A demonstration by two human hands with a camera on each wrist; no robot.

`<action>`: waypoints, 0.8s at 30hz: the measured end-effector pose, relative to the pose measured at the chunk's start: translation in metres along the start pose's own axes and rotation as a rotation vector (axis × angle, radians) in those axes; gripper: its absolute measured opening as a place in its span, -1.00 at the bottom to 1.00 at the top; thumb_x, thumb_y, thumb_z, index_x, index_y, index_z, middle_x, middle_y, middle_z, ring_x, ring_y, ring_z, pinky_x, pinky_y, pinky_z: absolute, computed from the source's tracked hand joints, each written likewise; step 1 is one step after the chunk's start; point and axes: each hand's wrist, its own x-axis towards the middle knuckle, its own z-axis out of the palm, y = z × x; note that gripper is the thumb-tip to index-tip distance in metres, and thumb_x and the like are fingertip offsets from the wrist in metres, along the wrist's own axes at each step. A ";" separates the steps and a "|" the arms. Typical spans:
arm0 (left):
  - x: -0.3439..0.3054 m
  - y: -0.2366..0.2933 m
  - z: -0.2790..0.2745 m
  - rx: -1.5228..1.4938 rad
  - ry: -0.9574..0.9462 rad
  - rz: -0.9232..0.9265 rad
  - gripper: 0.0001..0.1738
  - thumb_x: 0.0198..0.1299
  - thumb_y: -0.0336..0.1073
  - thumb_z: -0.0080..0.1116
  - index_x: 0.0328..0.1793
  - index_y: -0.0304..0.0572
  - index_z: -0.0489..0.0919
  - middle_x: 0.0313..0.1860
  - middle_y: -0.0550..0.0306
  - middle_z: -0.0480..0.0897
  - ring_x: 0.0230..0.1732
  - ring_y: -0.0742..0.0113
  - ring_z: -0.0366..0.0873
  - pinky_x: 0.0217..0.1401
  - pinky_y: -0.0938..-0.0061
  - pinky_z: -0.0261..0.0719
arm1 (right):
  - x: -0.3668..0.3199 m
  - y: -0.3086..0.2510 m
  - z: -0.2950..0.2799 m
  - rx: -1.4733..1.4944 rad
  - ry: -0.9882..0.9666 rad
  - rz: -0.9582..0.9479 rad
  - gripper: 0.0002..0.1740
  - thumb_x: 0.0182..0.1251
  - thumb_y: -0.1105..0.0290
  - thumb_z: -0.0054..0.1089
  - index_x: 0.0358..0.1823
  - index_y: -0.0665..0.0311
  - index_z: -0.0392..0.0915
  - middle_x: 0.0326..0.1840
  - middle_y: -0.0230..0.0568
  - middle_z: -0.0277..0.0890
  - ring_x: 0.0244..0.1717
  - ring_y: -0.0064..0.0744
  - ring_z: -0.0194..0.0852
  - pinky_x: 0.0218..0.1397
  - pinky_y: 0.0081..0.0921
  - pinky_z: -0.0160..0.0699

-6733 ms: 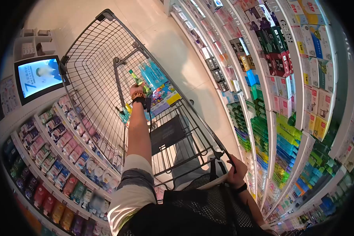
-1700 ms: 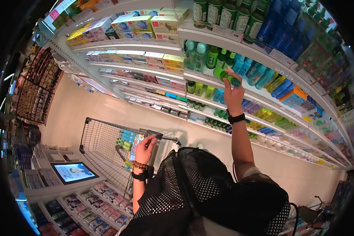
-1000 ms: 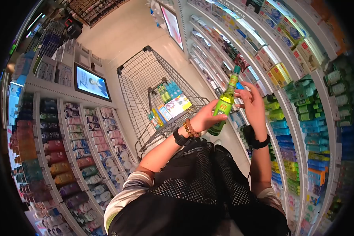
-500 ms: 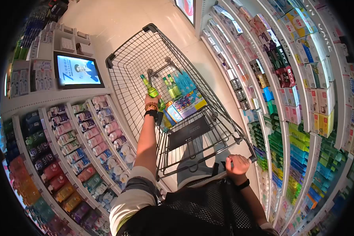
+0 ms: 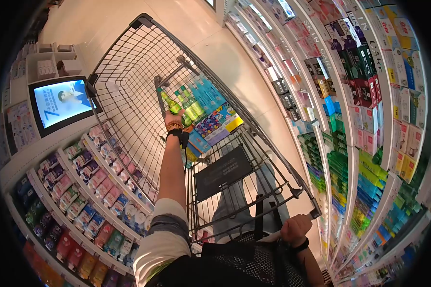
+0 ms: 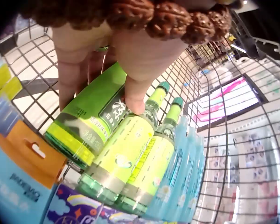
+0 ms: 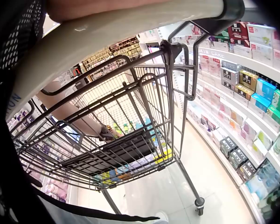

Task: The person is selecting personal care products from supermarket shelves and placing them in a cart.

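Note:
Inside the wire shopping cart point(image 5: 129, 45), my left hand point(image 5: 174, 119) grips a green bottle point(image 6: 91, 112), thumb on its near side and fingers round the far side. Two more green bottles with yellow-green labels point(image 6: 126, 149) lie right beside it in the left wrist view, then light blue bottles point(image 6: 177, 179). Below them are a purple patterned pack point(image 6: 72, 205) and an orange and blue pack point(image 6: 25, 175). My right hand point(image 5: 296, 228) curls round the cart's pale handle point(image 7: 116, 32), near its right end.
Shelves of boxes and bottles point(image 5: 364, 177) line the right side. Packed shelves point(image 5: 96, 182) and a lit screen point(image 5: 62, 103) stand on the left. A dark panel point(image 5: 222, 173) lies on the cart's near rack, and tiled floor point(image 5: 191, 24) stretches ahead.
The left hand has brought its bottle down beside the other green bottles. The right hand, loosely curled near the handle half a second ago, now grips it. The cart appears larger and further left.

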 end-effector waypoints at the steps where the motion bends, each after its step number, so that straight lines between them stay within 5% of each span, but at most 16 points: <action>1: -0.017 0.013 -0.008 0.084 -0.007 0.100 0.09 0.17 0.29 0.39 0.62 -0.28 0.24 0.51 -0.29 0.40 0.26 -0.13 0.57 0.18 0.00 0.68 | 0.002 0.001 0.001 0.001 0.006 -0.009 -0.89 -0.09 0.49 0.22 -0.57 0.15 0.45 -0.68 -0.31 0.33 -0.66 -0.25 0.32 -0.55 -0.32 0.26; 2: -0.026 0.015 -0.011 0.169 -0.014 0.201 0.06 0.16 0.24 0.42 0.59 -0.32 0.29 0.45 -0.32 0.47 0.30 -0.17 0.56 0.21 -0.05 0.70 | 0.003 0.002 0.001 0.001 0.012 -0.019 -0.88 -0.08 0.49 0.23 -0.57 0.15 0.45 -0.67 -0.32 0.34 -0.66 -0.25 0.33 -0.55 -0.32 0.26; 6: -0.076 0.029 -0.036 0.234 -0.064 0.124 -0.37 0.40 0.00 0.24 0.43 -0.27 0.53 0.27 -0.29 0.63 0.21 -0.21 0.63 0.20 0.01 0.68 | 0.002 0.001 -0.001 0.060 0.052 -0.038 -0.86 -0.11 0.54 0.23 -0.61 0.19 0.43 -0.65 -0.23 0.38 -0.63 -0.18 0.37 -0.52 -0.28 0.29; 10: -0.085 -0.005 -0.059 0.373 0.026 0.387 -0.49 0.32 -0.15 0.14 0.31 -0.29 0.62 0.09 -0.42 0.67 0.09 -0.27 0.67 0.15 0.10 0.66 | 0.008 -0.001 -0.007 0.081 0.098 -0.064 -0.78 -0.04 0.46 0.35 -0.61 0.12 0.42 -0.60 -0.36 0.39 -0.57 -0.29 0.46 -0.45 -0.35 0.41; 12: -0.117 0.005 -0.081 0.479 -0.116 0.476 -0.48 0.29 -0.13 0.14 0.23 -0.39 0.62 -0.03 -0.41 0.71 0.03 -0.32 0.68 0.10 0.08 0.64 | 0.009 0.006 -0.005 0.092 0.144 -0.127 -0.78 -0.05 0.48 0.35 -0.62 0.12 0.42 -0.61 -0.35 0.36 -0.57 -0.30 0.48 -0.50 -0.38 0.45; 14: -0.187 0.040 -0.112 0.424 -0.325 0.425 -0.43 0.34 -0.18 0.16 0.29 -0.59 0.53 0.10 -0.44 0.69 0.21 -0.21 0.65 0.20 0.21 0.62 | 0.013 0.012 -0.008 0.215 0.184 -0.164 -0.89 0.07 0.45 0.38 -0.39 0.15 0.60 -0.50 -0.32 0.50 -0.49 -0.22 0.53 -0.37 -0.28 0.59; 15: -0.155 -0.003 -0.106 0.299 -0.179 0.691 -0.51 0.35 -0.21 0.11 0.20 -0.55 0.61 -0.04 -0.31 0.74 -0.10 -0.03 0.70 -0.05 0.25 0.65 | 0.013 0.020 -0.008 0.330 0.192 -0.160 -0.87 0.14 0.44 0.36 -0.27 0.17 0.62 -0.42 -0.28 0.54 -0.42 -0.17 0.56 -0.32 -0.25 0.59; 16: -0.165 0.000 -0.104 0.382 -0.231 0.714 -0.50 0.39 -0.25 0.10 0.31 -0.50 0.57 0.08 -0.15 0.74 -0.01 0.17 0.70 -0.03 0.33 0.67 | 0.011 0.031 -0.016 0.443 0.206 -0.161 -0.83 0.21 0.43 0.35 -0.16 0.19 0.65 -0.34 -0.24 0.59 -0.35 -0.13 0.59 -0.26 -0.23 0.60; 18: -0.269 0.029 -0.130 0.138 -0.413 0.595 -0.54 0.48 -0.31 0.06 0.39 -0.44 0.52 0.15 -0.18 0.71 0.15 0.11 0.69 0.20 0.27 0.63 | 0.011 0.045 -0.057 0.508 0.350 -0.179 -0.78 0.24 0.47 0.31 -0.07 0.26 0.63 -0.22 -0.13 0.62 -0.19 -0.05 0.60 -0.14 -0.24 0.60; 20: -0.346 0.038 -0.137 -0.023 -0.454 0.683 -0.57 0.51 -0.26 0.06 0.37 -0.37 0.57 0.11 0.05 0.75 0.03 0.38 0.69 -0.04 0.44 0.64 | -0.006 0.072 -0.115 0.416 0.624 -0.055 -0.76 0.27 0.50 0.30 -0.02 0.26 0.63 -0.16 -0.09 0.61 -0.12 -0.02 0.60 -0.06 -0.21 0.56; 22: -0.449 0.069 -0.142 -0.058 -0.382 0.743 -0.59 0.52 -0.22 0.09 0.34 -0.32 0.60 0.06 0.13 0.76 0.01 0.38 0.69 -0.04 0.45 0.63 | -0.014 0.119 -0.172 0.212 0.981 0.094 -0.66 0.24 0.53 0.33 0.07 0.30 0.58 -0.14 -0.13 0.59 -0.14 -0.11 0.56 -0.04 -0.25 0.51; 24: -0.495 0.071 -0.131 -0.053 -0.294 0.802 -0.61 0.50 -0.26 0.11 0.31 -0.34 0.61 0.04 0.12 0.76 0.01 0.35 0.69 -0.01 0.45 0.62 | -0.023 0.162 -0.233 0.167 1.206 0.359 -0.56 0.34 0.32 0.36 0.18 0.33 0.53 -0.04 -0.17 0.54 0.05 -0.19 0.44 0.11 -0.27 0.40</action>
